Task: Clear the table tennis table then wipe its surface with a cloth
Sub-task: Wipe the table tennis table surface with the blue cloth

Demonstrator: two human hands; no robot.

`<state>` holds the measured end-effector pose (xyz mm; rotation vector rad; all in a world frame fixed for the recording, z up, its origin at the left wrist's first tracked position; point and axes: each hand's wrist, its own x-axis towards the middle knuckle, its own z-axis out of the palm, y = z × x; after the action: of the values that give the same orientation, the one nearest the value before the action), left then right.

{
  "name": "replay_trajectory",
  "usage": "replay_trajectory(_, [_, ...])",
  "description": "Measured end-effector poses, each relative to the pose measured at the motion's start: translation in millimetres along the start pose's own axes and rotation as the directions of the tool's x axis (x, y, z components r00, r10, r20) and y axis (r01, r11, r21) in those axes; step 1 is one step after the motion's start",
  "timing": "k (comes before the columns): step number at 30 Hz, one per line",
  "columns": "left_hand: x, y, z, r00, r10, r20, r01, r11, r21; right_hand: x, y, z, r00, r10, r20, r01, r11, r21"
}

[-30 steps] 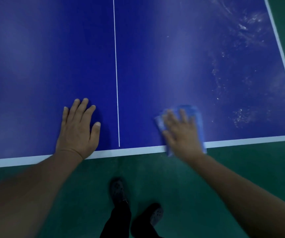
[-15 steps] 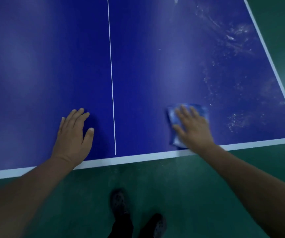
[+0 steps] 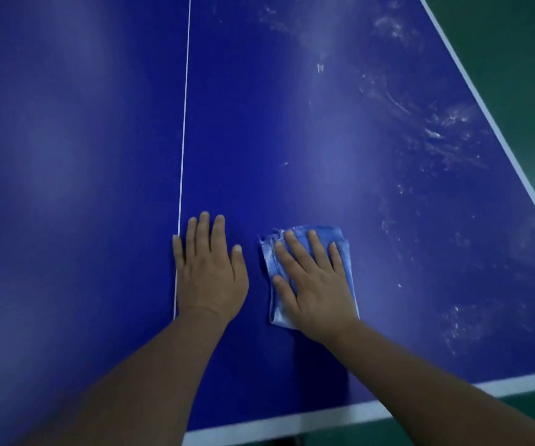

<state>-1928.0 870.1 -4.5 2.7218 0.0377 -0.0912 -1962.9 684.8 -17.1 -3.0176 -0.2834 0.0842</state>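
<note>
Both hands have moved in from the table's (image 3: 66,156) near edge; left hand (image 3: 210,275) flat, fingers straight, right hand (image 3: 314,291) pressing the folded blue cloth (image 3: 345,249) with spread fingers.

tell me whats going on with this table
A person is wiping a blue table tennis table. The right hand presses a folded blue cloth flat on the surface, and the left hand rests flat beside the white centre line. White dusty smears show on the right part of the table.

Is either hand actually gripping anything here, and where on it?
Nothing is gripped. The right hand presses flat on top of the folded blue cloth; the left hand rests flat on the bare table.
</note>
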Motion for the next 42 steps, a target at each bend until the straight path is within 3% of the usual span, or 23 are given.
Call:
replay_trajectory(9, [8.3, 6.0, 3.2, 0.998, -0.029, 0.057, 0.021, 0.989, 0.145, 178.8, 20.8, -9.4, 0.970, -0.241, -0.010, 0.242, 0.970, 0.001])
replay_trajectory(11, [9.7, 6.2, 4.3, 0.997, -0.041, 0.073, 0.028, 0.986, 0.164, 232.3, 55.2, -17.4, 0.978, -0.205, -0.032, 0.204, 0.978, -0.033])
replay_trajectory(13, [9.8, 5.2, 5.6, 0.996, -0.038, 0.076, 0.024, 0.985, 0.171, 282.1, 88.8, -26.4, 0.998, -0.067, 0.004, 0.067, 0.997, -0.050])
replay_trajectory(16, [10.9, 4.2, 6.2, 0.996, -0.032, 0.080, 0.016, 0.982, 0.188, 308.3, 94.6, -30.2, 0.998, 0.060, -0.027, -0.060, 0.998, -0.020])
replay_trajectory(17, [10.0, 4.2, 6.1, 0.996, -0.032, 0.082, 0.016, 0.981, 0.193, 294.5, 82.5, -27.9, 0.999, 0.021, -0.045, -0.023, 0.999, -0.037])
replay_trajectory(19, [10.2, 5.1, 4.7, 0.997, -0.030, 0.070, 0.017, 0.984, 0.177, 238.4, 52.4, -16.6, 0.964, -0.262, -0.039, 0.261, 0.965, -0.030])
replay_trajectory(21, [12.0, 5.8, 4.0, 0.997, -0.026, 0.067, 0.013, 0.983, 0.185, 177.1, 39.0, -9.5, 0.819, -0.573, 0.015, 0.573, 0.819, -0.011])
replay_trajectory(23, [11.1, 5.1, 4.9, 0.997, -0.022, 0.080, 0.004, 0.978, 0.209, 182.0, 53.5, -16.7, 0.716, -0.692, 0.092, 0.697, 0.716, -0.028])
replay_trajectory(24, [11.1, 4.0, 5.9, 0.997, -0.016, 0.081, -0.001, 0.978, 0.207, 204.1, 63.8, -19.9, 0.735, -0.673, 0.083, 0.678, 0.731, -0.083])
replay_trajectory(25, [10.7, 2.7, 7.0, 0.997, -0.012, 0.077, -0.004, 0.979, 0.203, 231.7, 73.3, -25.0, 0.808, -0.583, 0.083, 0.589, 0.801, -0.104])
replay_trajectory(27, [9.7, 1.0, 8.8, 0.998, -0.005, 0.070, -0.009, 0.980, 0.199, 286.9, 89.7, -36.4, 0.963, -0.263, 0.061, 0.268, 0.959, -0.094])
replay_trajectory(29, [10.9, 2.4, 7.9, 0.998, -0.006, 0.068, -0.008, 0.981, 0.193, 315.4, 85.3, -36.4, 0.997, -0.073, 0.009, 0.073, 0.995, -0.068])
replay_trajectory(31, [12.7, 3.6, 6.8, 0.997, -0.001, 0.076, -0.015, 0.978, 0.210, 315.3, 52.0, -27.3, 0.979, -0.201, 0.017, 0.202, 0.977, -0.066])
replay_trajectory(33, [14.1, 4.8, 4.4, 0.996, -0.007, 0.085, -0.012, 0.976, 0.218, 305.1, 17.7, -18.3, 0.868, -0.493, 0.054, 0.496, 0.865, -0.075])
replay_trajectory(35, [13.5, 4.3, 5.1, 0.996, -0.006, 0.086, -0.014, 0.973, 0.230, 316.3, 7.4, -22.3, 0.764, -0.636, 0.107, 0.644, 0.759, -0.095])
replay_trajectory(37, [13.1, 3.1, 5.6, 0.996, -0.009, 0.090, -0.011, 0.976, 0.219, 356.8, 23.4, -27.1, 0.827, -0.556, 0.083, 0.562, 0.817, -0.125])
replay_trajectory(39, [12.6, 1.0, 7.4, 0.997, 0.000, 0.082, -0.016, 0.979, 0.202, 400.0, 49.6, -36.6, 0.961, -0.273, 0.042, 0.276, 0.954, -0.114])
replay_trajectory(41, [13.0, -0.7, 9.1, 0.998, 0.010, 0.062, -0.022, 0.979, 0.204, 418.2, 54.0, -42.5, 0.999, -0.035, 0.006, 0.035, 0.998, -0.054])
replay_trajectory(42, [12.5, -2.1, 10.5, 0.999, 0.018, 0.043, -0.027, 0.977, 0.211, 416.3, 40.3, -41.4, 0.999, -0.049, -0.004, 0.049, 0.997, -0.056])
